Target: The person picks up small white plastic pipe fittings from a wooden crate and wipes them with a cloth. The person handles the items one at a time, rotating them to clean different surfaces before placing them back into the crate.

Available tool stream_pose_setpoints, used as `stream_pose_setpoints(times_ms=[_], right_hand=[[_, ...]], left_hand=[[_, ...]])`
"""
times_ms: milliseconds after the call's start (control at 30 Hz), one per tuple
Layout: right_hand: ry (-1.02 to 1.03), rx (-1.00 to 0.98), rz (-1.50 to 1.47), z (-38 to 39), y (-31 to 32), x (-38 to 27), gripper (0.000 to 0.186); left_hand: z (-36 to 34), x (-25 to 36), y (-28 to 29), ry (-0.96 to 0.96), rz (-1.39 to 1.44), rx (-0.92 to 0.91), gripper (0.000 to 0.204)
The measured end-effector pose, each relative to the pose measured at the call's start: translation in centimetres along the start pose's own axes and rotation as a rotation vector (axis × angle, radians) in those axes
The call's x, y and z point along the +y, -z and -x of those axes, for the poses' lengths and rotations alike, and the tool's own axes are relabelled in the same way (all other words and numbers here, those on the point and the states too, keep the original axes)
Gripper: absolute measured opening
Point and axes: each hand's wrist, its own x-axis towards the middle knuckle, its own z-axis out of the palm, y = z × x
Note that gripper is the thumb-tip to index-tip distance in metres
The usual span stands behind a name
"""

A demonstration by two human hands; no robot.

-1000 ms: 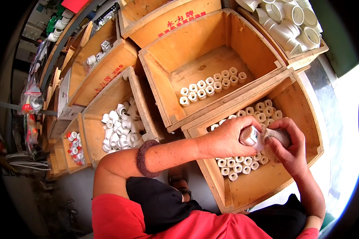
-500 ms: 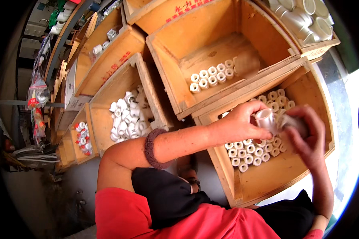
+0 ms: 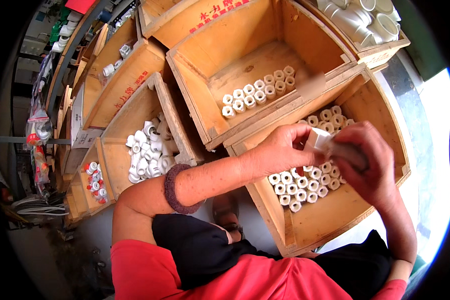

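Observation:
My left hand (image 3: 287, 150) grips a white plastic fitting (image 3: 314, 139) above the lower right wooden crate (image 3: 315, 225), where rows of white hexagonal fittings (image 3: 301, 194) lie. My right hand (image 3: 366, 162), smeared by motion, is closed on a greyish rag (image 3: 347, 153) pressed to the right side of that fitting. Its fingertips are partly hidden. Behind both hands, the middle crate (image 3: 242, 60) holds two rows of similar fittings (image 3: 259, 95) along its near side.
A crate of white elbow fittings (image 3: 150, 152) stands left, beside a small box of red-and-white parts (image 3: 96, 182). Large white pipe fittings (image 3: 385, 27) fill a crate at the back right. Shelving with bagged parts (image 3: 40, 130) lines the far left; a foot (image 3: 224, 212) shows below my forearm.
The fitting in my left hand has been turned. My right hand and rag have shifted, now covering more of the fitting's right side. The whole view has shifted a little as well.

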Motion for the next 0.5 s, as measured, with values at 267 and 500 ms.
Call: stream_pose_setpoints(times_ms=[267,500], right_hand=[[0.117,-0.037,0.238,1.2,0.0,-0.7,0.035],[0.054,0.004,0.314,1.5,1.0,0.1,0.029]], left_hand=[[0.0,-0.8,-1.1,-0.083,-0.144,-0.035,0.032],[0.8,-0.2,-2.0,0.072,-0.176,-0.039,0.037]])
